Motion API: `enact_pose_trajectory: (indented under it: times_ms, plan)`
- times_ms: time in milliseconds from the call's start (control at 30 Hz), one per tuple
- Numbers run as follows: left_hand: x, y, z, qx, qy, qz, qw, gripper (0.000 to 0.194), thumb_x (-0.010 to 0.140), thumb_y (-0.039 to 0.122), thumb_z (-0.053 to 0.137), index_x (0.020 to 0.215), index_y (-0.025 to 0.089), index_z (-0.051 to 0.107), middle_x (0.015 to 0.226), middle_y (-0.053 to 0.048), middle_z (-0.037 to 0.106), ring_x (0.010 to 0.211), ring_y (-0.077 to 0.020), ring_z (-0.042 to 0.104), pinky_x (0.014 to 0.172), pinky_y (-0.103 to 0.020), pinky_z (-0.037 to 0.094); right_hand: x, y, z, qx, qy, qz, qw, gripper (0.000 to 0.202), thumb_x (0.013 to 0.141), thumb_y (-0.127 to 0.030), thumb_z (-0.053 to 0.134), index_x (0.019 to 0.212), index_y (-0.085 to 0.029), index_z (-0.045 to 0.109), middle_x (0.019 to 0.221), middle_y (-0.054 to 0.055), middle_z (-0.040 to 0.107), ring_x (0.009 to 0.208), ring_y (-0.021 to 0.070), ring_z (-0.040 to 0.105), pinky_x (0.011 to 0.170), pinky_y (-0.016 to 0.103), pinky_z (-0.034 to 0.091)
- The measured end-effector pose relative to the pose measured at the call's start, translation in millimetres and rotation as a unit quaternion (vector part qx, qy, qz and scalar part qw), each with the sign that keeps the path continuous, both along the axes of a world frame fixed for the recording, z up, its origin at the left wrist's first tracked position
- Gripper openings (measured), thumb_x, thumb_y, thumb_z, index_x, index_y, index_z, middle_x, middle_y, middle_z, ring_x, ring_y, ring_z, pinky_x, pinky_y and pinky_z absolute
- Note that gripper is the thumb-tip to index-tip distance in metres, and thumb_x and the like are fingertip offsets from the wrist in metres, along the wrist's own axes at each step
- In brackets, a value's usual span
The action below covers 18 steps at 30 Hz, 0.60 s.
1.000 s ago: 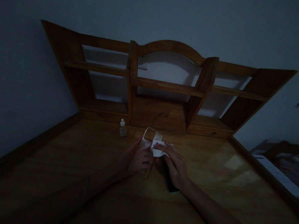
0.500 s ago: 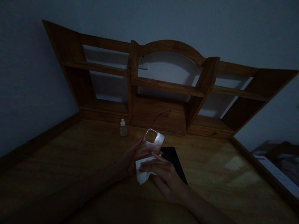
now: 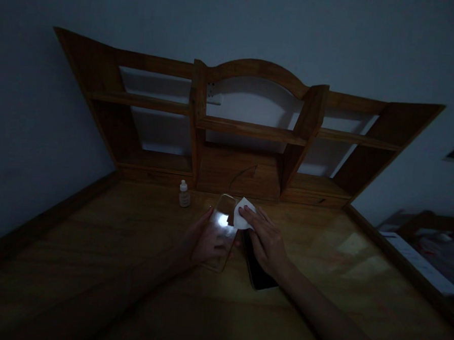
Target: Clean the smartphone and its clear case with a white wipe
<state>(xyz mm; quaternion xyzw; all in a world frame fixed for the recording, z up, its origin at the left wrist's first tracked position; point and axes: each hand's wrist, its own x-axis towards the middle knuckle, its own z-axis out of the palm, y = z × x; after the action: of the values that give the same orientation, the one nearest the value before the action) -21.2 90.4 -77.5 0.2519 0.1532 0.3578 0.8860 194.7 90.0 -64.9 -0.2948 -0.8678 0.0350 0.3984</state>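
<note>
A clear phone case (image 3: 221, 234) is gripped by the left hand (image 3: 205, 244) before the middle of the wooden shelf unit (image 3: 252, 129). A white tissue (image 3: 241, 219) is pinched by the right hand (image 3: 268, 244) at the case's edge; contact cannot be confirmed. A dark phone (image 3: 257, 273) before the unit is partly covered by that hand. A white-capped bottle (image 3: 184, 197) is set near the unit's foot, its label unreadable.

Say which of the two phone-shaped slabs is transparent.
The clear case in the left hand, which shows through it. The black phone, partly behind the right hand, is opaque.
</note>
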Motion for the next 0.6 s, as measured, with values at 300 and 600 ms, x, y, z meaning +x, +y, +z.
enact_pose_trajectory:
  times_ms: [300,600]
  plan:
    - [-3.0,0.5,-4.2,0.019,0.009,0.003,1.0,0.059,0.091,0.061,0.034,0.123,0.014,0.053,0.113,-0.014,0.063,0.101,-0.0311,0.06,0.084,-0.042,0.043,-4.4,-0.5,-2.4,0.016,-0.026,0.017,0.999,0.06,0.088,-0.004,0.036,0.145,-0.022,0.035,0.148,0.007,0.04,0.139,0.0224,0.034,0.114,0.056,0.028]
    - [-0.7,-0.7,-1.9,0.026,0.026,0.009,0.999,0.068,0.092,0.061,0.027,0.139,0.013,0.04,0.127,-0.016,0.054,0.111,-0.0311,0.055,0.091,-0.044,0.043,-6.9,-7.7,0.4,0.024,-0.05,0.043,0.998,0.056,0.086,-0.006,0.041,0.141,-0.02,0.041,0.145,0.008,0.045,0.138,0.0226,0.035,0.114,0.057,0.028]
